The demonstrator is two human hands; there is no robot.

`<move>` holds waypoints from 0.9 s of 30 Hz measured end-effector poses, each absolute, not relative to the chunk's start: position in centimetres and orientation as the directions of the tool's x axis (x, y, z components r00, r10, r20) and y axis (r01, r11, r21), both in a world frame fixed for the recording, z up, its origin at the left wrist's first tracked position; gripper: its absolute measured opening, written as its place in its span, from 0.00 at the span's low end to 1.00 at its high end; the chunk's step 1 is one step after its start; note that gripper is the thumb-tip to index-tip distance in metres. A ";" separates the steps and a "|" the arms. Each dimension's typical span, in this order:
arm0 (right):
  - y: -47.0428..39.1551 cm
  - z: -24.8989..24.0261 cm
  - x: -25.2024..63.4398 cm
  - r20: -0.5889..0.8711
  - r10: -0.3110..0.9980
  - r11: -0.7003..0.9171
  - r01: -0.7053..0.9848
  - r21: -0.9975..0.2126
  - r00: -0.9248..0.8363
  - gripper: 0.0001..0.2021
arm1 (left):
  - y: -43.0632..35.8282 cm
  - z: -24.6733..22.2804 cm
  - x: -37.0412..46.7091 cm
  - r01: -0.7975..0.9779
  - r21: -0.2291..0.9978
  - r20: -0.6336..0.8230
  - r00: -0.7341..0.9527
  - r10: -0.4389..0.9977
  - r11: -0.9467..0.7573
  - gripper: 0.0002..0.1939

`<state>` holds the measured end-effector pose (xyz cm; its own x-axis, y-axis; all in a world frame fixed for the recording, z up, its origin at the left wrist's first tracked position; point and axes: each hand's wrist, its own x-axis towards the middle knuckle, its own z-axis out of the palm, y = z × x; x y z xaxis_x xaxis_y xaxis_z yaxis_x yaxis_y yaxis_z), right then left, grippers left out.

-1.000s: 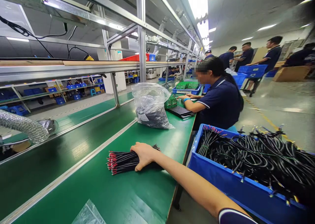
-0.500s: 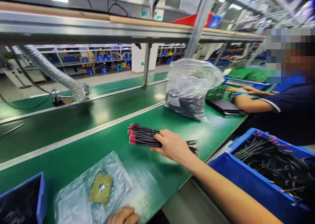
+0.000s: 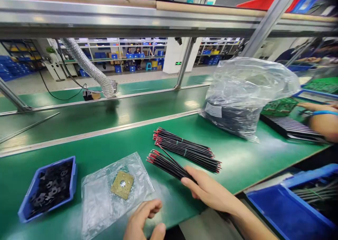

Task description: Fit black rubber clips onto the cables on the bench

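Observation:
My right hand is closed round a bundle of black wires with red and bare tips, held low over the green bench. Just behind it lie more black wires, tied in bundles with pale bands. My left hand has its thumb and fingers apart and holds nothing. It is near the bench's front edge, beside a clear plastic bag. On that bag rests a yellowish square plate with a round hole.
A blue bin of small black parts sits at left. Behind the wires stands a large clear bag of dark material. At right are a black slotted tray, a co-worker's arm and a blue crate.
The view has turned right-to-left, so the bench objects appear further right. My right hand now holds one bundle apart from the others and nearer me. My left hand has risen further into view.

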<state>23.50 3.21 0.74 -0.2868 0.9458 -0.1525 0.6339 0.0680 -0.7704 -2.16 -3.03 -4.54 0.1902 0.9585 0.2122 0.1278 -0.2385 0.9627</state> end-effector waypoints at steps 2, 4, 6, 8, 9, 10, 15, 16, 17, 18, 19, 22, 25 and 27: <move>2.1 0.9 22.3 -0.219 0.892 -0.003 0.479 -0.878 -0.396 0.23 | -2.3 -3.3 -0.5 -0.171 0.985 0.036 0.214 0.976 0.001 0.28; 1.1 0.6 20.9 -0.241 0.835 -0.081 0.323 -0.943 -0.495 0.28 | -1.3 -1.6 1.2 -0.432 0.884 -0.065 0.264 0.962 0.179 0.32; 0.5 0.2 19.4 -0.244 0.782 -0.162 0.190 -0.968 -0.574 0.32 | -0.2 0.3 2.7 -0.603 0.743 -0.164 0.254 0.953 0.289 0.31; 0.1 -0.3 18.2 -0.247 0.733 -0.247 0.090 -0.965 -0.634 0.32 | 0.7 2.0 3.7 -0.721 0.619 -0.284 0.165 0.945 0.312 0.25; 0.0 -0.5 17.8 -0.249 0.714 -0.289 0.049 -0.956 -0.654 0.32 | 1.2 2.8 3.9 -0.764 0.572 -0.338 0.111 0.934 0.298 0.21; 0.0 -0.7 17.5 -0.253 0.700 -0.329 0.012 -0.944 -0.668 0.32 | 1.6 3.4 4.0 -0.798 0.536 -0.382 0.063 0.922 0.276 0.17; 0.4 -0.6 17.9 -0.281 0.642 -0.473 -0.080 -0.877 -0.713 0.32 | 3.3 5.1 3.1 -0.876 0.437 -0.414 0.003 0.910 0.202 0.08; 0.6 -0.5 18.0 -0.281 0.629 -0.481 -0.079 -0.873 -0.724 0.33 | 3.4 5.2 3.0 -0.882 0.428 -0.399 0.009 0.917 0.195 0.09; 0.8 -0.3 17.9 -0.275 0.626 -0.477 -0.079 -0.875 -0.730 0.34 | 3.5 5.2 3.0 -0.884 0.426 -0.382 0.017 0.924 0.192 0.10; 1.0 -0.1 17.6 -0.262 0.632 -0.460 -0.082 -0.884 -0.729 0.36 | 3.4 5.2 3.1 -0.881 0.432 -0.363 0.026 0.931 0.193 0.13; 1.3 0.2 17.2 -0.244 0.647 -0.432 -0.084 -0.898 -0.722 0.36 | 3.2 5.1 3.2 -0.873 0.452 -0.334 0.023 0.942 0.181 0.15; 1.6 1.4 16.0 -0.184 0.708 -0.319 -0.075 -0.945 -0.682 0.30 | 2.1 5.2 3.4 -0.822 0.564 -0.177 -0.031 0.984 0.075 0.20; 1.1 2.8 16.0 -0.158 0.709 -0.167 0.053 -0.984 -0.687 0.24 | 1.1 6.3 1.9 -0.808 0.589 -0.037 -0.036 0.999 -0.007 0.19; 0.8 3.6 16.7 -0.169 0.666 -0.018 0.211 -0.977 -0.727 0.19 | 0.8 7.4 0.3 -0.832 0.552 0.015 -0.051 0.999 -0.051 0.18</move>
